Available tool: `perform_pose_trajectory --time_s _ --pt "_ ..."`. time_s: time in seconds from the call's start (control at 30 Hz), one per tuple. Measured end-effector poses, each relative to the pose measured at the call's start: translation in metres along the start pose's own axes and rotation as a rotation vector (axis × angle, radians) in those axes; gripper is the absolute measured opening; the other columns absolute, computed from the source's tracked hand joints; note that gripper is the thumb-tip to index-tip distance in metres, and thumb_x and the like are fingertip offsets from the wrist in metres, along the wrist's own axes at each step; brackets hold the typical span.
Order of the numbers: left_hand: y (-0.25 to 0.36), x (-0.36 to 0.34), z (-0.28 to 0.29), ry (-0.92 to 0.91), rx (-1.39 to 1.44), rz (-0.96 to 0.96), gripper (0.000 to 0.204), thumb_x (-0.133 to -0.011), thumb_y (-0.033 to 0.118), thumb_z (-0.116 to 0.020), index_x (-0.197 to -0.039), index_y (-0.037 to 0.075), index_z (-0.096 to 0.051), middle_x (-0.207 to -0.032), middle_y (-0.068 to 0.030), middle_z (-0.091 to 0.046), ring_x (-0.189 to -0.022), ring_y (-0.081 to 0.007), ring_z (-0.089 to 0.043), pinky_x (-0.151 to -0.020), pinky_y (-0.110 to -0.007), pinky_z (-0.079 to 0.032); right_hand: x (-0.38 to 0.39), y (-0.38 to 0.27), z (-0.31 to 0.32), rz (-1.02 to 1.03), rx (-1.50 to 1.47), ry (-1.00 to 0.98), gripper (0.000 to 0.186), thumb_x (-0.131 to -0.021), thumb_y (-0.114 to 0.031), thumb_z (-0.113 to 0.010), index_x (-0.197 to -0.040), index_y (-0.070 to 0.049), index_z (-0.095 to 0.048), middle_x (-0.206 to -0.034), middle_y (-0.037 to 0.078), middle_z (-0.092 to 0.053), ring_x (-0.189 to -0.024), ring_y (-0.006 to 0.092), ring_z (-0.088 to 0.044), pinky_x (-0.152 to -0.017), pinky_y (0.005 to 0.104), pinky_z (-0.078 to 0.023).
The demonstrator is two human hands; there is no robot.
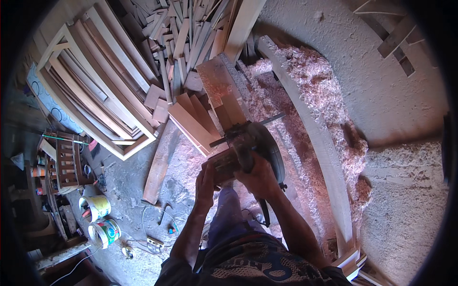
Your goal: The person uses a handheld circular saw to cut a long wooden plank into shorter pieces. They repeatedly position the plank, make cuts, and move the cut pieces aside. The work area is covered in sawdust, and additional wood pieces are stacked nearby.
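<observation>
Left hand (206, 178): raised, fingers clenched on the saw's (250, 145) left side.
Right hand (260, 177): fingers grasping its handle.
Saw: pointing away along the plank (222, 90).

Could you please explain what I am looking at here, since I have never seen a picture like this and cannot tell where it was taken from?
This is one picture from a wide fisheye camera worn on a person's head, looking down, so straight edges bend near the rim. The two forearms coming up from the bottom are the wearer's own. The right hand grips the top of a handheld power saw, and the left hand holds its near end. The saw sits on a wooden board that runs away from the person. Pale sawdust is heaped around a long curved timber. To the left lie a stack of wooden frames, loose offcuts and two paint tins on the floor.
</observation>
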State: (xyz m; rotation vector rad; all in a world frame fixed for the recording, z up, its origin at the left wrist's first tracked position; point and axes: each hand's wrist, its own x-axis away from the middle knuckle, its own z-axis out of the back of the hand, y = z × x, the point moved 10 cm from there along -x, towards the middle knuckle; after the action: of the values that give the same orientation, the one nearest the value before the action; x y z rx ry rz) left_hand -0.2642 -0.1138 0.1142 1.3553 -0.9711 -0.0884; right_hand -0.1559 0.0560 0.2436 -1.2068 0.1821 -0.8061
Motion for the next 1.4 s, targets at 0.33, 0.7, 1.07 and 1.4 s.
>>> perform_pose_trajectory --time_s 0.33,0.7,1.07,1.4 --pt "0.057 -0.076 0.009 0.1 0.181 -0.169 0.052 -0.106 0.056 -0.049 -0.132 0.014 -0.064 -0.105 -0.0018 -0.072 -0.08 -0.0069 -0.063 -0.06 -0.023 -0.047 -0.093 -0.03 -0.012 0.075 0.01 0.033 0.043 -0.078 -0.012 -0.076 -0.116 0.004 -0.066 -0.084 0.015 -0.071 -0.074 0.0206 -0.071 -0.068 0.0375 -0.056" --pt "0.108 -0.165 0.027 0.136 0.239 -0.253 0.055 -0.103 0.063 -0.05 -0.13 0.016 -0.063 -0.101 0.0008 -0.068 -0.078 -0.0063 -0.061 -0.061 -0.022 -0.046 -0.192 -0.063 -0.027 0.076 -0.071 0.033 0.029 -0.075 -0.01 -0.076 -0.099 0.006 -0.069 -0.074 0.01 -0.068 -0.063 0.0162 -0.067 -0.058 0.0342 -0.052" --pt "0.177 -0.249 0.053 0.18 0.279 -0.251 0.051 -0.103 0.056 -0.056 -0.134 0.017 -0.063 -0.106 0.0023 -0.067 -0.085 -0.0089 -0.06 -0.07 -0.026 -0.046 -0.292 -0.103 -0.039 0.146 -0.09 -0.001 0.025 -0.084 -0.013 -0.077 -0.101 0.004 -0.071 -0.072 0.008 -0.067 -0.062 0.0105 -0.066 -0.054 0.0289 -0.049" --pt "0.126 -0.146 -0.017 -0.208 0.394 -0.379 0.05 -0.111 0.052 -0.042 -0.124 0.008 -0.06 -0.115 -0.0046 -0.065 -0.098 -0.0147 -0.06 -0.088 -0.033 -0.048 -0.092 -0.087 0.069 0.316 -0.356 0.124 0.044 -0.09 -0.005 -0.07 -0.133 0.001 -0.061 -0.103 0.007 -0.074 -0.086 0.0147 -0.068 -0.074 0.0314 -0.055"
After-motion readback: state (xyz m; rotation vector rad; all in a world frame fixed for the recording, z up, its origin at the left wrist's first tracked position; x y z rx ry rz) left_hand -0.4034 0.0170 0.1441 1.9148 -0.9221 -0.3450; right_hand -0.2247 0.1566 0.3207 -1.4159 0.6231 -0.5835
